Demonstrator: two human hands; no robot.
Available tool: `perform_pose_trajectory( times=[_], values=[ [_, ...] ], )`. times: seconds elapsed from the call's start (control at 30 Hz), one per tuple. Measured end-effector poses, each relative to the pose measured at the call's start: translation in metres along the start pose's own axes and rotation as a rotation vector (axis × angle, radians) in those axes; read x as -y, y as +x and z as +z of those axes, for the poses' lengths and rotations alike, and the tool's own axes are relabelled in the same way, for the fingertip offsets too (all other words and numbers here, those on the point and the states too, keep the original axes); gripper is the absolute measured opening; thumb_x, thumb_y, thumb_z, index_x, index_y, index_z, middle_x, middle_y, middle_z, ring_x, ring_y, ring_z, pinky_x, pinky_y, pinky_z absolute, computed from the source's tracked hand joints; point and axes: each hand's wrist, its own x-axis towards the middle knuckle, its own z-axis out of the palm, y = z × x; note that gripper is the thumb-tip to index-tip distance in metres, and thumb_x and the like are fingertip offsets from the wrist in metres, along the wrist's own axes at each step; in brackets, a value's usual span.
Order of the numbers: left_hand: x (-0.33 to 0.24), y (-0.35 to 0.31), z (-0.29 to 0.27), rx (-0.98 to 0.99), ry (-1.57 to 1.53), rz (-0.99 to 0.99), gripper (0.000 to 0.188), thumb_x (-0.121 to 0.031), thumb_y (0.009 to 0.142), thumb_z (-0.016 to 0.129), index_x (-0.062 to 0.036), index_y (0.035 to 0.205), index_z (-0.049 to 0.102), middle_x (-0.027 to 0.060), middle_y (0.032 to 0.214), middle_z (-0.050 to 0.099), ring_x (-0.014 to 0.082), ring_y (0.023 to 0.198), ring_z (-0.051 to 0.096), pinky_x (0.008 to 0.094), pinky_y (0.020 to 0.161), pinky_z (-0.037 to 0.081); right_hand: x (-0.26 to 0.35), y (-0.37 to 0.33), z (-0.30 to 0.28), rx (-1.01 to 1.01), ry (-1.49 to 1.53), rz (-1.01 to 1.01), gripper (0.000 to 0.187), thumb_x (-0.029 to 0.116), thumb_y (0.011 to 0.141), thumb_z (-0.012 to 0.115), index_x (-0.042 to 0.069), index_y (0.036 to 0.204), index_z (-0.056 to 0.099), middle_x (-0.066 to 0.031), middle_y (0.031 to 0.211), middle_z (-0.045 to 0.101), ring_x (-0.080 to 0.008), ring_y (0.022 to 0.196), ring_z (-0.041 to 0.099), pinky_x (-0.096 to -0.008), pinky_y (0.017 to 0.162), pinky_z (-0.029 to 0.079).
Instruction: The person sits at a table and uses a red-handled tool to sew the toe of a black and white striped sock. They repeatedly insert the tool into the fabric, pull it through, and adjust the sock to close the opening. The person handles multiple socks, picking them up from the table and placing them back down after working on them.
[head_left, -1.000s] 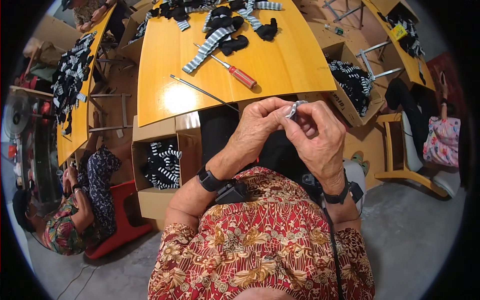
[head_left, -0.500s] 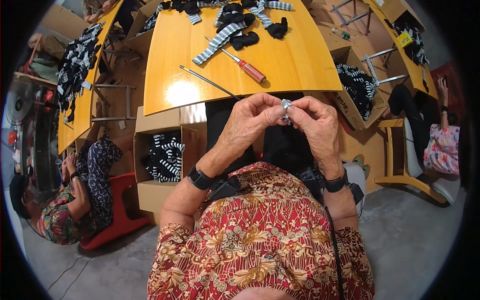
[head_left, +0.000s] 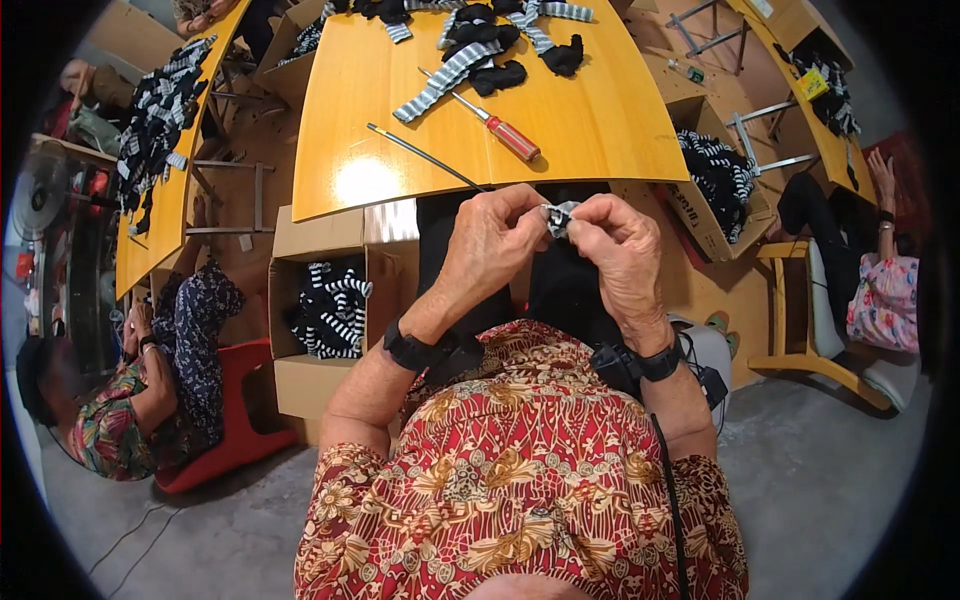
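Between my two hands is a small bunched grey-and-black sock, most of it hidden by the fingers. My left hand pinches one side with thumb and forefinger. On the other side my right hand grips it the same way. Both are in front of the table's near edge, above my lap. On the yellow wooden table, a screwdriver with a red handle lies beyond them. A thin black rod with a yellow tip slants toward my left hand. Black socks with grey striped legs lie farther back.
Cardboard boxes of striped socks stand left and right of my legs. Side tables carry more socks. One person sits on a red chair at left, another at right.
Both hands have shifted slightly left with the sock, and the right hand is a little lower. The sock's bunched folds show differently between the fingertips.
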Motion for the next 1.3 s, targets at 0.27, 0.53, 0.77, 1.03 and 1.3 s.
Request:
perform_pose_trajectory(
  times=[0.27, 0.53, 0.77, 1.03, 1.3],
  values=[
    [0.001, -0.008, 0.009, -0.016, -0.095, 0.052, 0.015, -0.011, 0.092, 0.061, 0.0031, 0.091, 0.066, -0.0002, 0.072, 0.063, 0.0045, 0.065, 0.055, 0.0199, 0.06, 0.044, -0.002, -0.004, -0.001, 0.006, -0.257, -0.019, 0.008, 0.007, 0.088, 0.065, 0.001, 0.086, 0.06, 0.0017, 0.076, 0.061, -0.0042, 0.068, 0.056, -0.0195, 0.062, 0.046],
    [0.007, -0.008, 0.011, -0.111, -0.079, 0.198, 0.014, -0.012, 0.09, 0.064, 0.0016, 0.094, 0.067, -0.0002, 0.073, 0.064, 0.0038, 0.068, 0.054, 0.0214, 0.06, 0.044, -0.003, -0.002, -0.012, -0.042, -0.545, -0.093, 0.012, 0.009, 0.087, 0.067, 0.002, 0.084, 0.059, 0.0023, 0.071, 0.058, -0.0033, 0.064, 0.053, -0.0196, 0.058, 0.045],
    [-0.002, -0.007, 0.014, -0.117, 0.061, 0.176, 0.014, -0.012, 0.089, 0.067, 0.0019, 0.091, 0.067, 0.0022, 0.073, 0.065, 0.0055, 0.066, 0.057, 0.0221, 0.06, 0.046, 0.007, -0.002, -0.01, -0.068, -0.292, -0.059, 0.01, 0.008, 0.086, 0.068, 0.0, 0.088, 0.063, 0.0009, 0.075, 0.062, -0.0039, 0.067, 0.055, -0.0201, 0.062, 0.047],
    [0.007, -0.006, 0.016, -0.083, 0.097, 0.238, 0.014, -0.012, 0.088, 0.068, 0.0014, 0.093, 0.067, 0.0032, 0.078, 0.065, 0.0063, 0.071, 0.059, 0.0219, 0.062, 0.047, 0.002, 0.001, -0.011, -0.034, -0.425, 0.015, 0.005, 0.003, 0.084, 0.063, -0.001, 0.088, 0.064, 0.0016, 0.073, 0.061, -0.0029, 0.067, 0.055, -0.0199, 0.061, 0.047],
    [0.038, 0.002, 0.015, 0.286, -1.12, -0.201, 0.012, -0.017, 0.092, 0.064, -0.0053, 0.097, 0.062, -0.0029, 0.082, 0.058, 0.006, 0.07, 0.049, 0.0206, 0.065, 0.04, -0.019, 0.011, -0.017, -0.021, -0.203, 0.124, 0.005, 0.005, 0.085, 0.063, 0.0, 0.086, 0.064, 0.0038, 0.074, 0.06, -0.0009, 0.067, 0.053, -0.0184, 0.06, 0.045]
  ],
)
